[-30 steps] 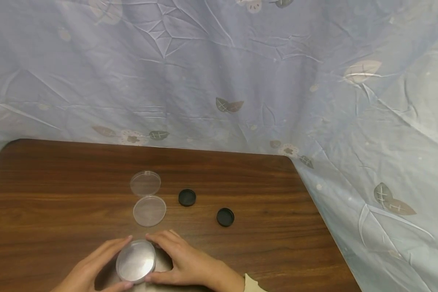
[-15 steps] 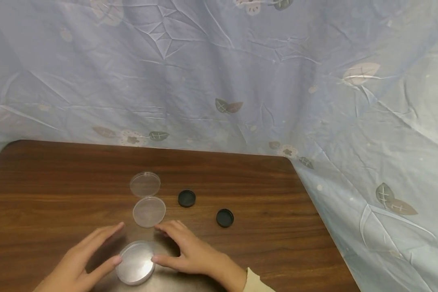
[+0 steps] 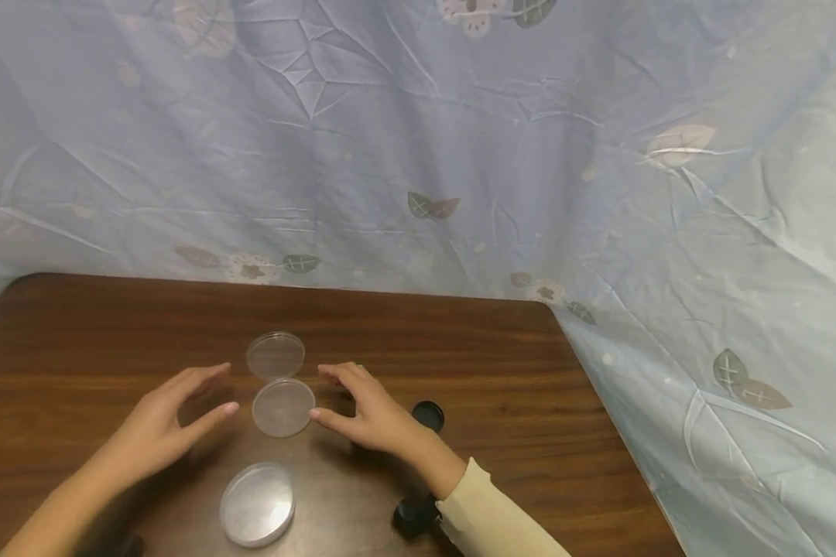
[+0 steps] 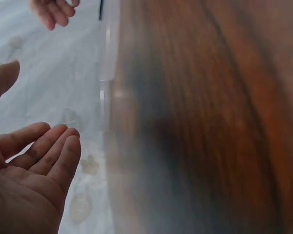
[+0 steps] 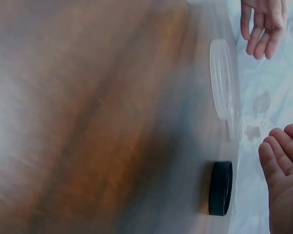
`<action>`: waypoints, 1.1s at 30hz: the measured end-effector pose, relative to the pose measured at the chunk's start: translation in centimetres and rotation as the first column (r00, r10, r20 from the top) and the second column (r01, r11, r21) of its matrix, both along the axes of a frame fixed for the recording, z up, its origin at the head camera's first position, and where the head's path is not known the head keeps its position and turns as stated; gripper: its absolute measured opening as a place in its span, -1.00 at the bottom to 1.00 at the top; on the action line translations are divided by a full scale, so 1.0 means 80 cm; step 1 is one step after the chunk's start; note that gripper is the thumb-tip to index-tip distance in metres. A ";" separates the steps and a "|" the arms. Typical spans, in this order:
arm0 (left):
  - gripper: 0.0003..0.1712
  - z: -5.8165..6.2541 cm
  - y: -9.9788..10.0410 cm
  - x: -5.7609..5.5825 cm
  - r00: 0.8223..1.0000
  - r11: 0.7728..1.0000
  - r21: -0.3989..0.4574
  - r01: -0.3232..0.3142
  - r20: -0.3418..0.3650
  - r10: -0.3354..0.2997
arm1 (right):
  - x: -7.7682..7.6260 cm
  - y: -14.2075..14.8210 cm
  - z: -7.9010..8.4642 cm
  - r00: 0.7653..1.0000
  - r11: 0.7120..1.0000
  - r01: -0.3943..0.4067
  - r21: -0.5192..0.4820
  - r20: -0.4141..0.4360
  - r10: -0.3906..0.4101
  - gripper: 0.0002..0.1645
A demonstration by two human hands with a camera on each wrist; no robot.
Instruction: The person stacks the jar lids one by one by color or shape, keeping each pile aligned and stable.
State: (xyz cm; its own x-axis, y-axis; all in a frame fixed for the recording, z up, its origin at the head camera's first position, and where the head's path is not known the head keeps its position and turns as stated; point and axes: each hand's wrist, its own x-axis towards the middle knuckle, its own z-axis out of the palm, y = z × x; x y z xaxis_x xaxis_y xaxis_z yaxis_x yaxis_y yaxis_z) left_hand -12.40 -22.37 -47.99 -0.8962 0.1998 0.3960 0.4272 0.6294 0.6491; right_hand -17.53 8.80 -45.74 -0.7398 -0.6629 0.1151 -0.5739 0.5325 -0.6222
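Observation:
Two shallow clear round dishes, like petri dish halves, lie one behind the other on the table: the farther dish (image 3: 275, 354) and the nearer dish (image 3: 283, 408). My left hand (image 3: 156, 425) hovers to their left, fingers spread and holding nothing. On the other side, my right hand (image 3: 372, 414) hovers with its thumb tip by the nearer dish's right edge; contact cannot be told. Closer to me sits a thicker clear round dish (image 3: 258, 505), apart from both hands. In the right wrist view a black round cap (image 5: 220, 188) stands out beyond the clear dishes.
Another black cap (image 3: 429, 415) lies partly behind my right forearm. The brown wooden table (image 3: 529, 433) ends at a pale patterned curtain (image 3: 362, 155) at the back and right. Dark wrist gear (image 3: 411, 517) shows under the right forearm.
Both hands have let go of the thicker clear dish and moved away from me, to either side of the two shallow dishes. The thicker dish stays in place. My right hand now covers one black cap.

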 end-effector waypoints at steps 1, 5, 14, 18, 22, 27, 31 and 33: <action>-0.28 -0.002 0.001 -0.006 1.000 1.000 0.008 0.008 0.007 -0.008 | -0.005 -0.001 0.001 1.000 1.000 0.011 0.005 0.007 -0.011 -0.19; -0.26 -0.010 0.006 -0.024 1.000 1.000 0.017 0.018 0.023 -0.019 | -0.023 -0.010 -0.001 0.999 0.998 0.039 0.044 0.003 -0.039 -0.18; -0.21 -0.005 0.008 -0.066 0.996 0.994 -0.084 0.063 0.067 -0.057 | -0.057 -0.034 -0.004 0.998 0.989 0.062 0.135 -0.008 -0.062 -0.23; -0.15 -0.001 0.007 -0.081 0.986 0.988 -0.108 0.108 0.137 -0.092 | -0.070 -0.038 -0.008 0.997 0.986 0.071 0.148 0.015 -0.074 -0.24; -0.12 0.000 0.005 -0.091 0.978 0.984 -0.117 0.132 0.179 -0.110 | -0.079 -0.044 -0.012 0.996 0.983 0.086 0.160 0.020 -0.091 -0.26; -0.08 -0.001 0.005 -0.102 0.970 0.982 -0.107 0.154 0.208 -0.129 | -0.087 -0.052 -0.014 0.993 0.985 0.094 0.146 0.058 -0.103 -0.26; -0.06 -0.002 0.005 -0.108 0.965 0.981 -0.106 0.165 0.221 -0.139 | -0.092 -0.058 -0.017 0.990 0.988 0.085 0.130 0.100 -0.098 -0.24; -0.05 -0.001 0.005 -0.109 0.964 0.980 -0.105 0.167 0.225 -0.141 | -0.095 -0.061 -0.019 0.988 0.990 0.082 0.115 0.119 -0.096 -0.24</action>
State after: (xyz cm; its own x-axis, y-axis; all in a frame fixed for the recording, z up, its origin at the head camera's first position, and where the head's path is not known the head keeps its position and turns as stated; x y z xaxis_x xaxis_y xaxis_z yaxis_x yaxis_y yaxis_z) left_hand -21.16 -21.99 -48.09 -0.9122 0.3769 0.1609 0.3836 0.6472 0.6588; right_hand -25.15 3.94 -47.24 -0.8003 -0.5974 -0.0509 -0.4432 0.6466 -0.6209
